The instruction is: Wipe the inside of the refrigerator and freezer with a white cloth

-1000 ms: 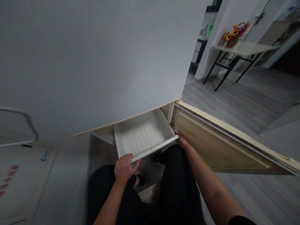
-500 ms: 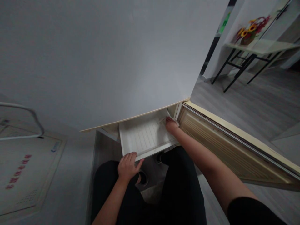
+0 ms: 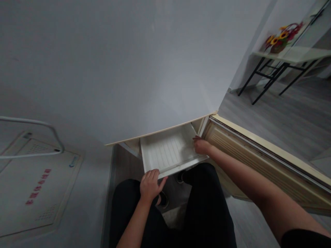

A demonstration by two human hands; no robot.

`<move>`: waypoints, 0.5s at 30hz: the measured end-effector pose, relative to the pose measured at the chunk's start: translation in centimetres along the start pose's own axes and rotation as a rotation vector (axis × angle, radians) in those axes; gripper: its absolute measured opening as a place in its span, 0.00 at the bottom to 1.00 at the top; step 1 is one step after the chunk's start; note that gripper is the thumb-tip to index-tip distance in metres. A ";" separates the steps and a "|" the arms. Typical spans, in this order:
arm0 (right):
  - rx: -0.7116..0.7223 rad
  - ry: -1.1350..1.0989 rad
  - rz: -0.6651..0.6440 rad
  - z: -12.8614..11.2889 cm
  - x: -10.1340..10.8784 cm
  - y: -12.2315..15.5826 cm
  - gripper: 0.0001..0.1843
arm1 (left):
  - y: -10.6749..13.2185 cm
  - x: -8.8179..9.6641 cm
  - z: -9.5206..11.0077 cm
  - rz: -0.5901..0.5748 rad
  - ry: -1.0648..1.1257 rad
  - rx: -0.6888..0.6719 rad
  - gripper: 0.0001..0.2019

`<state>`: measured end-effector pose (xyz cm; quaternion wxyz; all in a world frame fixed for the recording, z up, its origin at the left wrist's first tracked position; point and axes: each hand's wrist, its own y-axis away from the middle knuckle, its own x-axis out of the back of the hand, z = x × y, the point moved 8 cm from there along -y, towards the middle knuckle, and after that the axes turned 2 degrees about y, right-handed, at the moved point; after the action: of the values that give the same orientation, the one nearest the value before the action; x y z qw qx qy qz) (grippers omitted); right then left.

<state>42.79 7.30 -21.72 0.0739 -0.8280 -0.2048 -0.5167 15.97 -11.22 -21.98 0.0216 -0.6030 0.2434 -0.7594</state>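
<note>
My left hand (image 3: 149,185) grips the front left corner of the drawer (image 3: 165,150), fingers over the rim and thumb along its outer face, as it did half a second ago. My right hand (image 3: 203,146) has come forward from deeper inside the drawer to its right side wall; the fingers look bunched, but from here I can't tell whether they hold anything. The drawer sits pulled partway out above the black trousers (image 3: 207,193), and it lies farther right in my view than before, as does the rest of the room. It is a shallow, off-white tray that looks like plastic, with straight parallel grooves along its floor. To its right the cream door (image 3: 271,168) stands open, its inner face ribbed, its edge flat and pale. Above spreads a smooth grey-white panel (image 3: 155,62); left, a bent, rounded tube (image 3: 54,134); far right, a black-legged table (image 3: 293,55) carrying bright flowers (image 3: 283,36)
</note>
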 end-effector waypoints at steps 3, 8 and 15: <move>-0.026 0.045 0.004 0.4 -0.1 3.4 0.09 | 0.0 0.0 0.1 -0.008 -0.003 0.005 0.16; -0.426 -0.114 0.268 3.4 0.7 6.9 0.23 | -0.2 0.1 0.2 0.007 0.000 0.009 0.17; -0.227 -0.319 0.246 1.0 1.9 0.2 0.22 | 0.0 -0.2 0.1 0.016 0.006 -0.006 0.18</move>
<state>44.41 7.95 -20.47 0.0093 -0.9209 -0.0521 -0.3863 16.12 -11.17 -22.13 0.0253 -0.5989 0.2505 -0.7602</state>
